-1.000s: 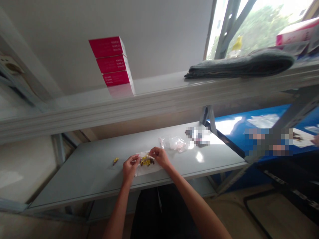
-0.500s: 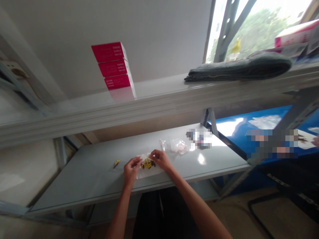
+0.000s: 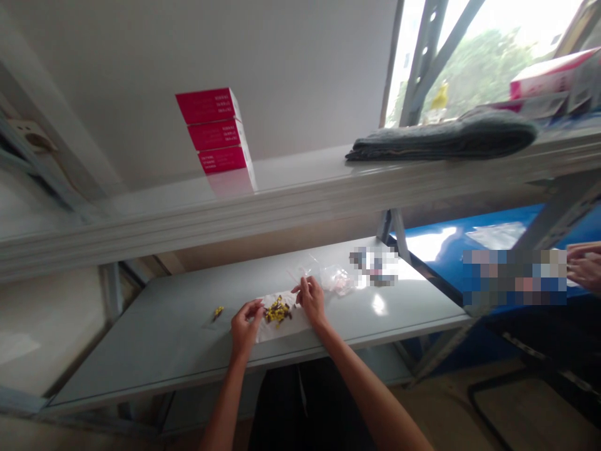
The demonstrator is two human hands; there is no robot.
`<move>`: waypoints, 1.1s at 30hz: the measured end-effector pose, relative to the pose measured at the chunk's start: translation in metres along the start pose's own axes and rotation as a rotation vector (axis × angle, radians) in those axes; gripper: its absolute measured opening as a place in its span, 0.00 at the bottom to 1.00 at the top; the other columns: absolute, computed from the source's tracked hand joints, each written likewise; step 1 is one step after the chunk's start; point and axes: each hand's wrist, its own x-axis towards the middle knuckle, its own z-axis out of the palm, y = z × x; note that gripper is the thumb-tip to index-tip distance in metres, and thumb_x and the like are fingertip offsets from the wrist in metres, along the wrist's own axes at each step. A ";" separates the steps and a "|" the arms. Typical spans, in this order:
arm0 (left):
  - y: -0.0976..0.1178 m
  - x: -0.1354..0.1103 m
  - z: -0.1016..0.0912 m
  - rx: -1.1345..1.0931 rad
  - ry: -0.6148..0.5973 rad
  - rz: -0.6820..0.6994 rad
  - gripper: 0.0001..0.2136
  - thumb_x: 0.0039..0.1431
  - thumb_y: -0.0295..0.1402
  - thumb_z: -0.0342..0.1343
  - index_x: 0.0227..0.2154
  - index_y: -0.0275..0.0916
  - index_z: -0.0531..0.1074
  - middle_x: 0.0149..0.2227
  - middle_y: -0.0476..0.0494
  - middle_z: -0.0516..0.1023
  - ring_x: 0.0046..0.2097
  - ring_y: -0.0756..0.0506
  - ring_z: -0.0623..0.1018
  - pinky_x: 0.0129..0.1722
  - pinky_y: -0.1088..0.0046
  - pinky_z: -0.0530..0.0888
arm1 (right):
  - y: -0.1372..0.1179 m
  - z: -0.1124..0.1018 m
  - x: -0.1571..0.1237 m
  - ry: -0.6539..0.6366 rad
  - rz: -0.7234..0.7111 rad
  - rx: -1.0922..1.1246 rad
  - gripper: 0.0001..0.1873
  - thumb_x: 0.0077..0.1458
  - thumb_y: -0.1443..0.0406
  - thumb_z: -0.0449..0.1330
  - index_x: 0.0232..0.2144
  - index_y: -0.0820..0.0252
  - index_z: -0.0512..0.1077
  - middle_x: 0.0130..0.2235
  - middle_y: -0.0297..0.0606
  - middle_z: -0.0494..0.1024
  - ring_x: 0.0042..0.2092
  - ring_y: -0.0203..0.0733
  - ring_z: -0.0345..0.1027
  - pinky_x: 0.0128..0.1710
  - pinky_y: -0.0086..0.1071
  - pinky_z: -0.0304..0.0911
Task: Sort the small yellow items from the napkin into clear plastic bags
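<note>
A small heap of yellow and dark pieces [image 3: 278, 311] lies on a white sheet [image 3: 282, 327] on the grey shelf board [image 3: 154, 338]. My left hand [image 3: 245, 322] rests at the heap's left edge, its fingers curled into a pinch. What it holds is too small to tell. My right hand [image 3: 310, 300] is just right of the heap, with thumb and fingers pinched on a thin clear bag with a pink strip [image 3: 299, 273]. One loose yellow piece [image 3: 217, 311] lies further left.
Clear plastic bags [image 3: 338, 279] lie right of my hands. On the upper shelf [image 3: 291, 194] stand stacked pink boxes [image 3: 216, 131] and a folded grey cloth [image 3: 446, 133]. A blue table [image 3: 451, 235] lies to the right, with another person's hand [image 3: 585, 269] on it.
My right hand has lifted off the heap and moved slightly right and up with the clear bag. The heap lies more spread out. Another person's hand has come into view at the right.
</note>
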 end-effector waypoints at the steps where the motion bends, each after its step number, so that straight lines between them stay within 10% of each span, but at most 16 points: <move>1: 0.001 -0.001 0.000 0.017 0.008 0.013 0.13 0.52 0.41 0.65 0.38 0.40 0.81 0.37 0.40 0.84 0.39 0.40 0.82 0.44 0.64 0.78 | -0.001 -0.002 0.001 0.078 0.016 -0.015 0.27 0.65 0.41 0.48 0.27 0.56 0.63 0.24 0.35 0.78 0.18 0.34 0.61 0.22 0.29 0.56; 13: -0.003 -0.015 -0.048 0.640 0.127 0.140 0.08 0.53 0.32 0.57 0.35 0.41 0.80 0.40 0.37 0.81 0.48 0.34 0.77 0.57 0.54 0.69 | -0.001 -0.011 0.004 0.357 0.055 -0.187 0.33 0.61 0.40 0.47 0.15 0.53 0.50 0.16 0.28 0.51 0.22 0.34 0.46 0.24 0.32 0.44; 23: -0.015 0.003 -0.066 0.923 0.066 -0.055 0.05 0.60 0.32 0.55 0.34 0.40 0.75 0.35 0.39 0.82 0.38 0.39 0.81 0.37 0.66 0.72 | -0.008 -0.010 0.001 0.319 -0.057 -0.315 0.29 0.62 0.45 0.46 0.18 0.54 0.47 0.20 0.27 0.45 0.24 0.32 0.41 0.25 0.32 0.38; 29: -0.026 -0.001 -0.063 0.794 0.267 -0.047 0.07 0.61 0.34 0.53 0.34 0.40 0.74 0.34 0.37 0.82 0.36 0.38 0.81 0.36 0.65 0.72 | -0.027 0.004 -0.013 0.117 -0.231 -0.506 0.30 0.67 0.50 0.44 0.15 0.57 0.50 0.18 0.26 0.47 0.23 0.30 0.42 0.26 0.31 0.38; 33: -0.028 -0.006 -0.069 0.429 0.376 -0.054 0.12 0.58 0.43 0.56 0.36 0.40 0.75 0.34 0.40 0.83 0.35 0.40 0.82 0.37 0.66 0.75 | -0.052 0.056 -0.025 -0.246 -0.199 -0.651 0.30 0.68 0.55 0.47 0.16 0.60 0.63 0.17 0.30 0.62 0.21 0.31 0.52 0.24 0.29 0.43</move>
